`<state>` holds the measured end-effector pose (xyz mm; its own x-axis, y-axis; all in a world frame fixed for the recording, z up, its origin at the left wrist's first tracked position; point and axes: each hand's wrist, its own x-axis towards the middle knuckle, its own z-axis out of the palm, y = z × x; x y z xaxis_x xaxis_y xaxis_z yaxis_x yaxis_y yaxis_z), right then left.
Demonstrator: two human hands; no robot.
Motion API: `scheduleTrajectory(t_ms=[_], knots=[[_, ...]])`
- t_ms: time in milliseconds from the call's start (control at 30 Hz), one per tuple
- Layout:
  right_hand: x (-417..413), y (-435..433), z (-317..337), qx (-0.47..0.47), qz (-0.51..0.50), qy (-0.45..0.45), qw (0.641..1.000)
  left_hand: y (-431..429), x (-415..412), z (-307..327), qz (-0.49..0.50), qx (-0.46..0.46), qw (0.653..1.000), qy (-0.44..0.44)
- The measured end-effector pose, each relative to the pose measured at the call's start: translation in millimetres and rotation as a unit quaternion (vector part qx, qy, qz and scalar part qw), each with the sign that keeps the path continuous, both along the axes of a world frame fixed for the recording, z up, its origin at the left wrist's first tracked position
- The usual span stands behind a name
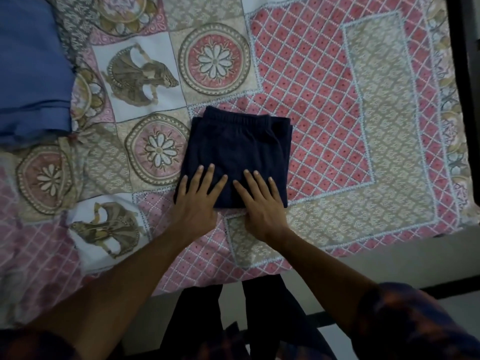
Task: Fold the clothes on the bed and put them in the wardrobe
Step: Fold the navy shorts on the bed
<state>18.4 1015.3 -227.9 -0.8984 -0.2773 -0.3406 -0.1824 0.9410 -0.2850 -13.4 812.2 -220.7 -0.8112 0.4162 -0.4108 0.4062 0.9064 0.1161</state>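
A dark navy garment [239, 149], folded into a square with its elastic waistband at the far edge, lies on the patterned bedspread [363, 126]. My left hand [198, 198] lies flat on its near left corner, fingers straight and spread. My right hand [262, 201] presses flat on the near right part, fingers straight too. Neither hand grips the cloth.
A blue garment [31, 74] lies in a heap at the bed's far left. The bed's near edge runs just in front of my legs [202, 313]. Pale floor [402, 261] shows at lower right, and a dark frame [465, 74] borders the bed's right side.
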Motion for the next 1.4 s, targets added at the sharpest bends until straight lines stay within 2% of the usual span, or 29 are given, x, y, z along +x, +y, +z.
scheduleTrajectory(t_ms=[133,233,333,500,567,667,767,900,967,1000,1067,1100,1133,1167,1267,1367,1400], knots=[[-16,-5,4,0.017,-0.024,0.017,0.999,2,-22,7,-0.035,-0.012,0.999,0.021],[-34,-4,18,0.031,-0.05,0.022,0.998,-5,-45,14,-0.063,0.041,0.997,0.005],[-59,-8,51,0.038,-0.078,0.063,0.994,-10,-73,48,-0.013,0.157,0.987,-0.02],[-106,-33,127,0.081,-0.111,0.141,0.98,-40,-114,128,0.011,0.219,0.976,0.005],[-120,-59,155,0.111,-0.107,0.164,0.974,-76,-117,159,0.026,0.264,0.964,-0.011],[-145,-123,197,0.118,-0.121,0.225,0.96,-145,-120,201,0.123,0.331,0.934,-0.053],[-167,-205,225,0.074,-0.125,0.241,0.96,-217,-110,225,0.196,0.381,0.903,-0.028],[-191,-292,233,-0.002,-0.129,0.151,0.98,-282,-100,233,0.263,0.417,0.87,-0.008],[-206,-328,236,-0.093,-0.151,0.1,0.979,-307,-98,236,0.284,0.417,0.863,0.018],[-215,-349,237,-0.178,-0.181,0.06,0.965,-323,-99,235,0.292,0.417,0.86,0.028],[-229,-387,244,-0.338,-0.266,-0.024,0.902,-349,-102,235,0.283,0.417,0.863,0.048],[-237,-406,247,-0.387,-0.287,-0.056,0.874,-360,-105,235,0.275,0.415,0.865,0.066],[-245,-423,248,-0.409,-0.282,-0.069,0.865,-370,-109,234,0.275,0.413,0.865,0.078],[-255,-439,248,-0.409,-0.264,-0.065,0.871,-379,-114,234,0.288,0.422,0.856,0.085],[-284,-476,245,-0.332,-0.161,-0.001,0.929,-399,-128,231,0.352,0.476,0.802,0.08],[-314,-507,245,-0.376,-0.132,0.014,0.917,-425,-143,219,0.399,0.548,0.733,0.054],[-315,-510,248,-0.397,-0.133,0.016,0.908,-428,-145,215,0.397,0.561,0.725,0.047]])
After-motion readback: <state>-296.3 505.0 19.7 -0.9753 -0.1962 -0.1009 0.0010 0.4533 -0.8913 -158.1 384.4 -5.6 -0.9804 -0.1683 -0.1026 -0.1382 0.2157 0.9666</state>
